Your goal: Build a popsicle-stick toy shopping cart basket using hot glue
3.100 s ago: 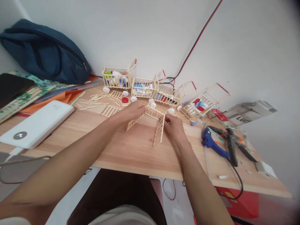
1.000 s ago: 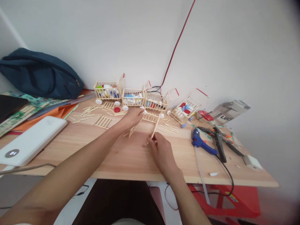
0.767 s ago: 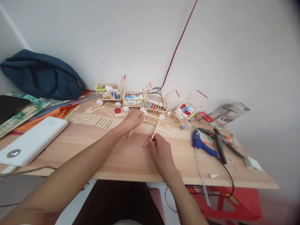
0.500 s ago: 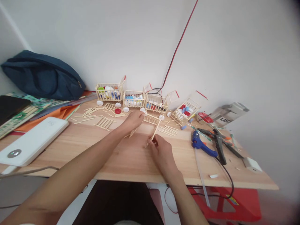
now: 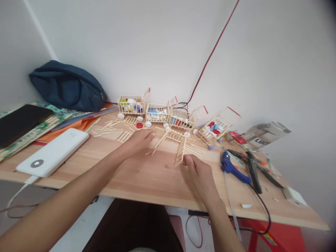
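Note:
A three-sided frame of slatted wooden-stick panels stands on the table between my hands. Its left panel [image 5: 160, 142], back panel [image 5: 175, 135] and right panel [image 5: 180, 152] are joined in a U that opens toward me. My left hand [image 5: 140, 140] hovers just left of the left panel, above loose sticks, holding nothing, with its fingers partly hidden. Beside the right panel's near end is my right hand [image 5: 198, 168], thumb and forefinger loosely apart; whether a fingertip still touches the panel is hard to see. White round caps [image 5: 187, 134] lie behind the frame.
Several stick-built mini carts [image 5: 131, 105] filled with coloured bits line the wall. Loose sticks [image 5: 107, 127] and a slatted panel [image 5: 123, 136] lie left. A blue glue gun [image 5: 232, 168] and pliers [image 5: 253, 171] rest right, a white power bank [image 5: 54, 152] and dark bag [image 5: 70, 85] left.
Both hands have come away from the frame's side panels, the left to the left and the right slightly rightward. The frame now stands unheld. The camera view has shifted left.

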`<state>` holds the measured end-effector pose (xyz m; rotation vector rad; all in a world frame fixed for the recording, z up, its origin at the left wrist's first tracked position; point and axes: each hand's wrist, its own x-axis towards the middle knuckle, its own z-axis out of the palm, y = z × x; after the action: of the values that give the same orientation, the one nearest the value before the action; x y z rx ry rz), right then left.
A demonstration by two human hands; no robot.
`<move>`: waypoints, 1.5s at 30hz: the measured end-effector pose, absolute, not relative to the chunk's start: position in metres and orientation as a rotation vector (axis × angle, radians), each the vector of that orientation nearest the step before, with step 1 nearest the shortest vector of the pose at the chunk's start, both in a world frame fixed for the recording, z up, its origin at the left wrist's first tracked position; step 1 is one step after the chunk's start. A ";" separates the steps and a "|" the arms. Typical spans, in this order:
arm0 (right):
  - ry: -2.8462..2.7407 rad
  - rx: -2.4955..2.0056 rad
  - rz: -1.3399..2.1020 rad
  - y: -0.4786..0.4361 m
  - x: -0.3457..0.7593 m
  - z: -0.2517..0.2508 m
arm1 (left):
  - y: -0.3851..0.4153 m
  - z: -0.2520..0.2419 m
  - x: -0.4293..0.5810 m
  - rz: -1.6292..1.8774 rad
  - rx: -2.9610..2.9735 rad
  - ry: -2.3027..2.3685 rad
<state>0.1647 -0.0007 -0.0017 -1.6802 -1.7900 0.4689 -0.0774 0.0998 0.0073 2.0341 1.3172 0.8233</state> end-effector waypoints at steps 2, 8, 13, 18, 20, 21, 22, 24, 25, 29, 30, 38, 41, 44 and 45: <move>-1.769 -1.691 0.441 0.005 0.174 -0.007 | 0.086 0.004 -0.083 0.802 1.993 1.317; -1.796 -1.660 0.216 0.031 0.207 0.005 | 0.060 -0.005 -0.090 0.806 1.961 1.328; -2.012 -1.388 -0.002 0.042 0.213 0.035 | 0.055 -0.007 -0.105 0.919 2.242 1.492; -2.262 -1.207 -0.137 0.063 0.198 0.055 | 0.055 0.000 -0.139 1.036 2.457 1.662; -2.354 -1.158 -0.162 0.075 0.186 0.059 | 0.053 0.008 -0.154 1.081 2.452 1.888; -2.408 -1.134 -0.178 0.082 0.179 0.060 | 0.051 0.011 -0.159 1.110 2.425 2.011; -2.466 -1.113 -0.192 0.088 0.172 0.060 | 0.049 0.014 -0.163 1.141 2.390 2.106; -2.578 -1.083 -0.220 0.100 0.159 0.058 | 0.044 0.015 -0.163 1.179 2.359 2.119; -2.624 -1.072 -0.233 0.105 0.153 0.057 | 0.041 0.013 -0.159 1.170 2.366 2.032; -2.752 -1.070 -0.270 0.123 0.138 0.049 | 0.035 -0.007 -0.127 0.953 2.359 1.520; -2.782 -1.084 -0.284 0.127 0.136 0.048 | 0.035 -0.012 -0.118 0.899 2.336 1.492; -2.915 -1.136 -0.331 0.140 0.127 0.044 | 0.041 -0.017 -0.090 0.680 2.393 1.593; -2.928 -1.137 -0.314 0.140 0.123 0.044 | 0.039 -0.014 -0.092 0.614 2.412 1.576; -2.920 -1.132 -0.297 0.137 0.123 0.052 | 0.038 -0.010 -0.097 0.611 2.391 1.544; -2.893 -1.127 -0.292 0.134 0.126 0.057 | 0.038 -0.007 -0.099 0.638 2.366 1.522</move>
<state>0.1260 0.1342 0.0568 -1.1274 -2.8925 -0.2917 -0.0988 0.0384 -0.0075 2.3657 1.5215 0.6380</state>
